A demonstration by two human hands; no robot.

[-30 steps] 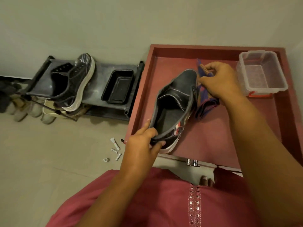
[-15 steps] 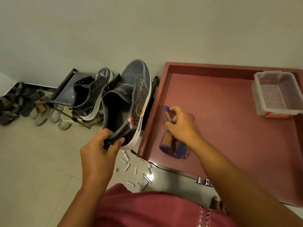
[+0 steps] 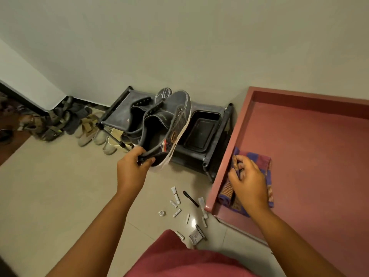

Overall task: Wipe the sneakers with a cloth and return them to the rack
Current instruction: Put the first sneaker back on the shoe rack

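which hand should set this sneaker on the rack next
Left. The left hand already grips the sneaker by its heel, right over the rack beside the other sneaker. The right hand is off on the cloth on the red table.

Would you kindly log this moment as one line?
left hand: grips dark grey canvas sneaker by heel, at black rack | right hand: on purple checked cloth, red tray
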